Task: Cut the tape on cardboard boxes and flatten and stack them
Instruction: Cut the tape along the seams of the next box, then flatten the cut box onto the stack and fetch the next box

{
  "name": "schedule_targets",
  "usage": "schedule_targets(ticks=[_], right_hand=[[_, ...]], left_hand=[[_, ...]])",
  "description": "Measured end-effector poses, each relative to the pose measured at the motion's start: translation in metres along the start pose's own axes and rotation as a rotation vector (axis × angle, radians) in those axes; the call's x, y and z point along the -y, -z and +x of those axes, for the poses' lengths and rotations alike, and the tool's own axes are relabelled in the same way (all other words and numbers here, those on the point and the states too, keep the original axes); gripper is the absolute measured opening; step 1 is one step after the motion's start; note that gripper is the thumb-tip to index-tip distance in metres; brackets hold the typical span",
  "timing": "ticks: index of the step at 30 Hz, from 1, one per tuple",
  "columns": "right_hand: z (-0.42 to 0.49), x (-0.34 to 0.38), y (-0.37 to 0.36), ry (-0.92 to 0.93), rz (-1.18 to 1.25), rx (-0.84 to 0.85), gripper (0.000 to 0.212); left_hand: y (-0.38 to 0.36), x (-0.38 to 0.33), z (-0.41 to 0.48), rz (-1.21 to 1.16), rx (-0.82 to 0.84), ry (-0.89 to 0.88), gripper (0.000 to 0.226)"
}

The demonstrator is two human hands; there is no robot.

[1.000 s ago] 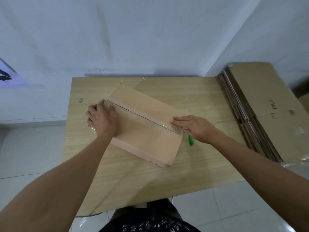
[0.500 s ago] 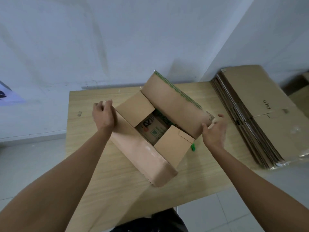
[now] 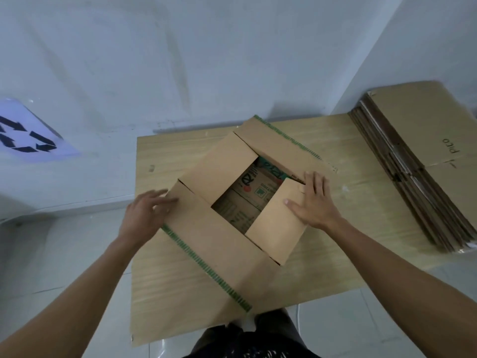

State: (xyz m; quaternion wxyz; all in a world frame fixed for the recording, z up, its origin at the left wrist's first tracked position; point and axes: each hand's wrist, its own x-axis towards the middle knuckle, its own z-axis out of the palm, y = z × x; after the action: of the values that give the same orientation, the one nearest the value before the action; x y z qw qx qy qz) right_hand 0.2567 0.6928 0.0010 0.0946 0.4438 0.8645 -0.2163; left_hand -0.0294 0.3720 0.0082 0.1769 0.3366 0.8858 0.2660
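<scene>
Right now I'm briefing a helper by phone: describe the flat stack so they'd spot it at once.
Start at the table. At its right end lies the stack. Unlike the open box mid-table, it is flat sheets with handwriting on top.

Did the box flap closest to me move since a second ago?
Yes. The near flap lay shut across the top; now it has swung open toward the person, spreading out over the near side of the table.

Head-worn view, steeply down, seemingly close over table (image 3: 160, 280)
</scene>
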Motion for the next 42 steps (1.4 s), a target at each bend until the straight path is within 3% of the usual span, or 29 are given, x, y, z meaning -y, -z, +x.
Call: schedule_targets(ticks=[3, 5, 7, 9, 12, 15, 18, 24, 27, 29, 32, 36, 39, 42], right_hand=[[-0.005, 0.009, 0.008, -0.030, -0.048, 0.006, 0.107], [-0.021, 0.024, 0.009, -0.082, -0.100, -0.052, 0.101], [-0.046, 0.045, 0.004, -0.159, -0.049, -0.066, 0.097], [-0.076, 0.064, -0.008, -0.233, 0.088, -0.005, 0.099], [-0.107, 0.083, -0.029, -0.262, 0.317, 0.119, 0.107], [-0.102, 0.087, -0.036, -0.248, 0.401, 0.088, 0.110], [-0.075, 0.082, -0.029, -0.231, 0.244, 0.042, 0.118], [-0.043, 0.091, -0.024, -0.291, -0.008, 0.071, 0.133], [-0.034, 0.090, -0.025, -0.301, -0.049, 0.059, 0.127], [-0.035, 0.087, -0.024, -0.260, 0.004, 0.024, 0.122], [-0.042, 0.071, -0.010, -0.154, 0.373, -0.078, 0.102], [-0.059, 0.045, 0.035, -0.021, 1.111, -0.059, 0.070], [-0.065, 0.016, 0.056, -0.148, 1.358, -0.105, 0.034], [-0.065, -0.014, 0.057, -0.366, 1.400, -0.198, 0.029]], left_hand=[[-0.010, -0.039, 0.025, 0.227, 0.151, 0.000, 0.057], [-0.020, -0.066, 0.039, 0.365, 0.261, 0.023, 0.091], [-0.033, -0.084, 0.047, 0.520, 0.308, 0.018, 0.125], [-0.050, -0.095, 0.049, 0.587, 0.324, 0.023, 0.138], [-0.065, -0.104, 0.048, 0.574, 0.297, 0.062, 0.128], [-0.061, -0.108, 0.049, 0.461, 0.239, 0.112, 0.116], [-0.049, -0.112, 0.044, 0.276, 0.172, 0.159, 0.098], [-0.019, -0.102, 0.015, -0.215, -0.174, 0.205, 0.053], [-0.015, -0.082, 0.003, -0.446, -0.281, 0.434, 0.062], [-0.016, -0.065, 0.001, -0.636, -0.237, 0.653, 0.070], [-0.021, -0.050, -0.001, -0.875, -0.026, 0.830, 0.071], [-0.027, -0.046, -0.001, -1.089, 0.013, 0.929, 0.054], [-0.021, -0.045, 0.003, -1.294, 0.029, 1.007, 0.035], [-0.013, -0.043, -0.004, -1.471, 0.124, 1.002, 0.035]])
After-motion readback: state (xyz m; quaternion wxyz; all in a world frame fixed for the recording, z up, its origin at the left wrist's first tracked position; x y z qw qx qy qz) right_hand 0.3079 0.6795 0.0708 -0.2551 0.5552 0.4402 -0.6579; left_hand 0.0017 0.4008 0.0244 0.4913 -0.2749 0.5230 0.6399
